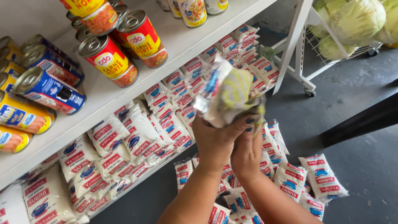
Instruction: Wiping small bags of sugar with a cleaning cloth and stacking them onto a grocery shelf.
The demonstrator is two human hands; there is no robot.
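We count two hands, the left hand (215,143) and the right hand (247,154), both at six o'clock and closed around one bundle of packets (227,96). On the upper shelf (182,43) at eleven o'clock we see two red cans (124,45) in full, with more red ones partly hidden behind. At nine o'clock lie three blue cans (47,89) and at least three yellow cans (23,117). Three jars (192,11) stand at twelve o'clock. The sugar bags (137,137) on the lower shelf are too many to count, as are those on the floor (356,166). At one o'clock, one rack (298,49) holds at least four cabbages (356,18).
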